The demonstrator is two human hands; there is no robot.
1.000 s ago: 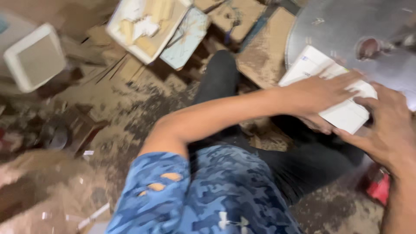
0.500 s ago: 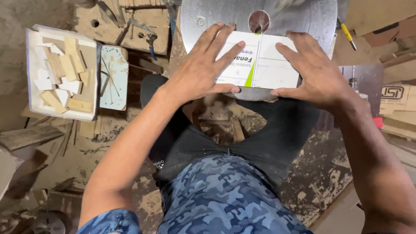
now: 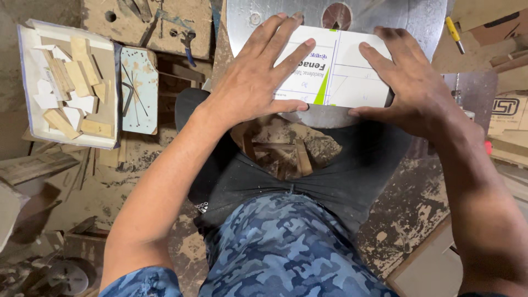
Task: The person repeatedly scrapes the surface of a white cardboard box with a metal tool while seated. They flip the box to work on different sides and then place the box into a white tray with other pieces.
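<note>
Pressing down flat, the left hand (image 3: 258, 82) is lying with its fingers spread wide over the left half of a white rectangular card printed with green and blue lines (image 3: 344, 71), palm and fingertips touching its surface rather than gripping it. The right hand (image 3: 410, 91) is resting on the card's right end, fingers stretched forward over the top and the thumb running along the near edge, so it is open as well, bracing the card from the side. The card is lying on a round grey metal plate (image 3: 418, 22) with a dark red hole near its top edge, and the plate is sitting just above the person's lap, between the knees in dark trousers (image 3: 330, 176). A blue camouflage shirt (image 3: 286, 247) is filling the bottom of the view.

To the left, a shallow white tray holding small pale wooden offcuts (image 3: 33, 124) is sitting on the sawdust-covered ground, with a light blue worn panel (image 3: 140, 88) lying just beside it. A brown board with holes (image 3: 159, 25) is lying beyond these, near the plate. On the right, a yellow-handled tool (image 3: 454, 33) is lying on a wooden surface, and a brown cardboard box (image 3: 509, 113) is standing at the edge of the view
</note>
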